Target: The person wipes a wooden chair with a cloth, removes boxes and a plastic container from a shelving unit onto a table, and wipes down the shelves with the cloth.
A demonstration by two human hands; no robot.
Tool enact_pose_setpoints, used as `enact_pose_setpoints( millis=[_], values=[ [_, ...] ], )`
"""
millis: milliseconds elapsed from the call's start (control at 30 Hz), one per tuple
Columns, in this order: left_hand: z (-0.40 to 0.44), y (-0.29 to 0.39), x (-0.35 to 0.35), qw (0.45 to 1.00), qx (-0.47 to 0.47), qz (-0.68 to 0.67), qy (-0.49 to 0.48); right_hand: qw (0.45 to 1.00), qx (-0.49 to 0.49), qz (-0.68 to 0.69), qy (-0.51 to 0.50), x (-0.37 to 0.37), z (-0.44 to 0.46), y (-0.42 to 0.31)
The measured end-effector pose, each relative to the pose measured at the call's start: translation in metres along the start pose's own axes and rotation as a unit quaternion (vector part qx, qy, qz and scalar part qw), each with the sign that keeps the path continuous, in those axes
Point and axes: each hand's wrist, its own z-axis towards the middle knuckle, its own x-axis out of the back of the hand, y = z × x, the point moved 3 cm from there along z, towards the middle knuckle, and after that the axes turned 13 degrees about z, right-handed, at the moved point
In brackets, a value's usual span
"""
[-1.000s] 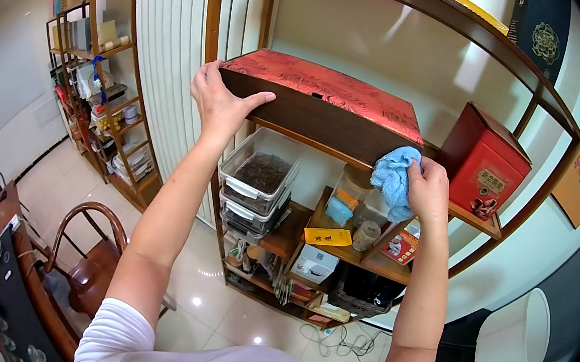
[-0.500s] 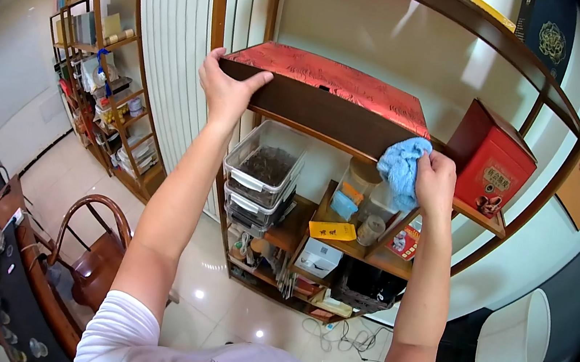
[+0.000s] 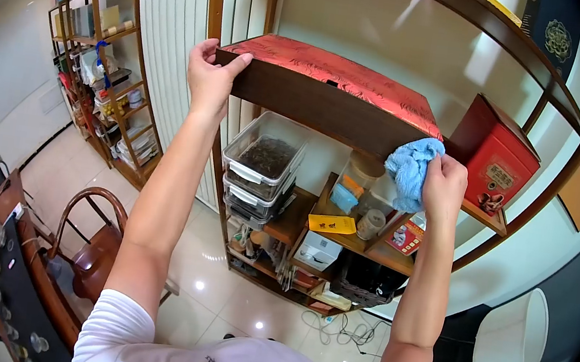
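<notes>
A long box with a red patterned top and a dark brown front lies across the wooden shelf. Its left end is in my left hand, with the thumb on the front upper edge and the fingers around the corner. At the other end, my right hand pinches a crumpled light-blue cloth against the box's front corner. Just right of that hand a red tin stands on the shelf. The underside of the box is hidden.
Below are stacked clear containers, a yellow packet, jars and a white box. A second shelf unit, a wooden chair and a table are at left. A white lampshade stands at right; cables lie on the floor.
The box's front has shifted slightly toward me and now covers the shelf edge beneath it. My left hand has moved a little left and up, and my right hand slightly right with the cloth.
</notes>
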Motion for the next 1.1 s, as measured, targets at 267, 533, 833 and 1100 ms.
enact_pose_setpoints(
  millis=[267,533,833,1100],
  values=[
    [-0.015,0.002,0.013,1.000,0.005,-0.015,0.027,0.999,0.023,0.025,-0.006,0.015,-0.028,-0.016],
    [-0.057,-0.007,0.006,0.984,0.086,0.058,0.142,0.999,0.002,0.035,-0.021,0.020,-0.033,-0.021],
    [-0.143,0.058,-0.067,0.833,0.429,-0.305,-0.170,0.986,-0.052,0.152,-0.050,0.022,-0.036,0.004],
    [-0.138,0.075,-0.089,0.844,0.432,-0.301,-0.104,0.979,-0.069,0.181,-0.058,0.022,-0.037,0.000]
  ],
)
